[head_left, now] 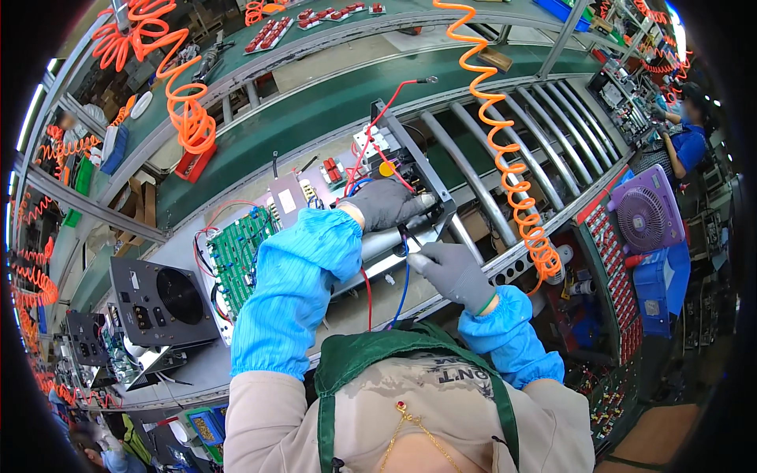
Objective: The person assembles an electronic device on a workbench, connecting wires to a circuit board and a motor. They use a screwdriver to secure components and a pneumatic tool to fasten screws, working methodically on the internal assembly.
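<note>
My left hand (386, 205), in a grey glove, reaches over the unit's dark end panel (416, 162). Its fingers are closed near the panel's lower corner, hiding what they grip. To its right and nearer me, my right hand (453, 274), also gloved, has its fingers pressed together beside a blue wire (406, 284). Whatever is between those fingertips is too small to make out. A red wire (368, 296) hangs down by the blue one. Behind my left hand, another red wire (384, 114) rises to a ring terminal. The unit's green circuit board (240, 251) lies left of my sleeve.
Metal rollers (509, 154) run to the right beyond the unit. Coiled orange hoses (512, 165) hang over them. A black panel with a round fan opening (154, 303) stands at left. A purple fan (648, 211) and a co-worker in blue (688, 146) are at right.
</note>
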`<state>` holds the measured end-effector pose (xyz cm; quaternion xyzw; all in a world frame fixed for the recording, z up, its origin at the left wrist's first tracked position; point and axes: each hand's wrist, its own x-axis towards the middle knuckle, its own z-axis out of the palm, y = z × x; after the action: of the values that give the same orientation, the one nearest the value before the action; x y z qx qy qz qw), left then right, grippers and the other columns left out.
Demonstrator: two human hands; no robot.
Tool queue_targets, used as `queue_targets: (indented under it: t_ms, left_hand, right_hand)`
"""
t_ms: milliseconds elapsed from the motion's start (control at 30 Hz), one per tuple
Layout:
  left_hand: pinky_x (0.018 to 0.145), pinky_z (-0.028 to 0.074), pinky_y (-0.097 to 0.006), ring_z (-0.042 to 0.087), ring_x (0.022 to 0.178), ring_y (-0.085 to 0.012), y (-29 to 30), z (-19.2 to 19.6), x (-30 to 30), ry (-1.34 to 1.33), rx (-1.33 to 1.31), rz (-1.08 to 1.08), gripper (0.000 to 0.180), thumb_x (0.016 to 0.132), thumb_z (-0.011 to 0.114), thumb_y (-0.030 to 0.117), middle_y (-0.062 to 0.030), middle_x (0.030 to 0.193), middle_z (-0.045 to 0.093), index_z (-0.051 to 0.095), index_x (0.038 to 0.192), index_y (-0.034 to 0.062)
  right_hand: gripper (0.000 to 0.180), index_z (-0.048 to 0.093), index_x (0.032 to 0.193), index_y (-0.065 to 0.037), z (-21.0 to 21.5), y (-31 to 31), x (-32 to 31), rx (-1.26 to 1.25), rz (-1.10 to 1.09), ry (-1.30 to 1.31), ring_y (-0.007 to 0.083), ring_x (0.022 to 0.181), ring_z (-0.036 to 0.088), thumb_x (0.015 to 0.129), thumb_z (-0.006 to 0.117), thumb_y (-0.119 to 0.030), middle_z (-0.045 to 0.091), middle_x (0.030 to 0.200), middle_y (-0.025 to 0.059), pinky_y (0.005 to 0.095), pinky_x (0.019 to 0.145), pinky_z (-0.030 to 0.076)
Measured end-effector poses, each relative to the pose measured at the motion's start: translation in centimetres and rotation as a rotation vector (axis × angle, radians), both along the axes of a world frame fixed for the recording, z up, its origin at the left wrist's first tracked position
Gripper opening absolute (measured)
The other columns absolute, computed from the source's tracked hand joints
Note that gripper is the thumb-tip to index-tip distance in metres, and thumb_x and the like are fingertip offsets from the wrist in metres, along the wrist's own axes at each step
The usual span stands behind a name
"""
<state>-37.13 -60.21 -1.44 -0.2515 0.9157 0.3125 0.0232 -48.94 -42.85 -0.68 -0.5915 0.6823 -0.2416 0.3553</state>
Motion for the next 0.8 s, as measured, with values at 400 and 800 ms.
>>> queue_targets:
  t_ms: [400, 800]
  left_hand:
    - [0.078, 0.045, -0.048, 0.058, 0.080, -0.0411, 0.8, -0.2, 0.4, 0.052, -0.063, 0.003, 0.084, 0.092, 0.016, 0.065, -0.0249, 0.078, 0.062, 0.065, 0.075, -0.0019]
    - [0.077, 0.045, -0.048, 0.058, 0.082, -0.0389, 1.9, 1.5, 1.0, 0.093, -0.060, 0.129, 0.073, 0.094, 0.024, 0.058, -0.0224, 0.080, 0.062, 0.065, 0.079, -0.0003]
  right_hand:
    - [0.042, 0.058, 0.073, 0.000, -3.1, 1.7, 0.0, -0.515, -0.077, -0.162, 0.0324, 0.053, 0.050, 0.090, 0.056, -0.038, 0.050, 0.061, 0.0153, 0.0389, 0.050, 0.038]
    - [0.038, 0.060, 0.074, -0.002, 1.7, -0.4, -0.3, -0.365, 0.049, -0.169, 0.0295, 0.054, 0.050, 0.091, 0.056, -0.036, 0.052, 0.061, 0.0152, 0.0365, 0.052, 0.039]
